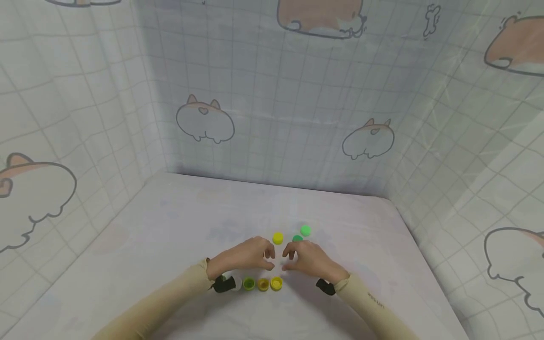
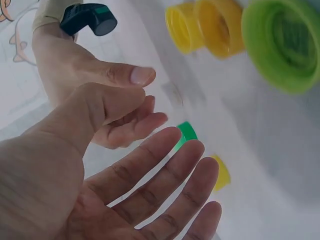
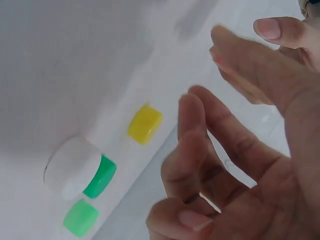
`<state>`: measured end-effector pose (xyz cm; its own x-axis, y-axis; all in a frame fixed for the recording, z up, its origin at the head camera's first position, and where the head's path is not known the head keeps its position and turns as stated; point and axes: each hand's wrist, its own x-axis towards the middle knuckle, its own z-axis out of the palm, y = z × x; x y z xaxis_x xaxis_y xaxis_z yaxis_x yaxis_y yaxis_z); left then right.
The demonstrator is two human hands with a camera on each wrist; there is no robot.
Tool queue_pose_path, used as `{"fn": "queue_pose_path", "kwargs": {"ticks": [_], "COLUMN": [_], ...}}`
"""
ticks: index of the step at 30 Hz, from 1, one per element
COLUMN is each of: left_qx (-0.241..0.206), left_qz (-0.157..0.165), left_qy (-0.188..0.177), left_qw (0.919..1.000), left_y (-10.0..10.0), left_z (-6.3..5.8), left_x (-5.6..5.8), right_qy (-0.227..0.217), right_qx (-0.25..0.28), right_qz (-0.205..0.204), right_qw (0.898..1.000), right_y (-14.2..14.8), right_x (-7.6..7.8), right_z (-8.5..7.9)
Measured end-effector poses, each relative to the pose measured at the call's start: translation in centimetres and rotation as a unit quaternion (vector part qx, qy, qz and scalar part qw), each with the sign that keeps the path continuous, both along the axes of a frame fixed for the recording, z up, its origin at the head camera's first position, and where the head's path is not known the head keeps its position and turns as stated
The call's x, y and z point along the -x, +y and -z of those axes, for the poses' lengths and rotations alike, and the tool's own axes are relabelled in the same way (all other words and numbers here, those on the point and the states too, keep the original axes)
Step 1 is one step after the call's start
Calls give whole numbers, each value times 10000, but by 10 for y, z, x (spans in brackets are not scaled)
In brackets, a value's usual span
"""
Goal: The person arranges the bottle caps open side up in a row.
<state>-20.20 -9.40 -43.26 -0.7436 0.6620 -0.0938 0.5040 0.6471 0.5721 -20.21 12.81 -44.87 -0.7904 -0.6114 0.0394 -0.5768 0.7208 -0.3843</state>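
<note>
In the frame's lower centre, left hand (image 1: 250,253) and right hand (image 1: 312,259) hover apart, relaxed, below a yellow disc (image 1: 278,238).

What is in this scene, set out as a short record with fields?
Left hand: holding nothing
Right hand: holding nothing, fingers loosely bent
Hand spacing: apart, facing each other
Beyond the hands: yellow piece, light green piece, green piece
Nearer the body: row including green cup, amber cup, yellow cup
Surface: pale tabletop
</note>
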Motion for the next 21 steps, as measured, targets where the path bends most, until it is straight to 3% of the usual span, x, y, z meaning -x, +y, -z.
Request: {"fn": "queue_pose_path", "kwargs": {"ticks": [11,21], "left_qx": [20,-123], "left_qz": [-437,-972], "left_qy": [-66,-22], "left_qw": [9990,9952], "left_y": [-5,-3], "left_z": [1,6], "left_x": [24,53], "right_qy": [266,55], "right_qx": [348,455], "right_qz": [409,583], "right_qw": [9982,9972], "right_y": [4,5], "right_x": [25,46], "right_z": [-1,-2]}}
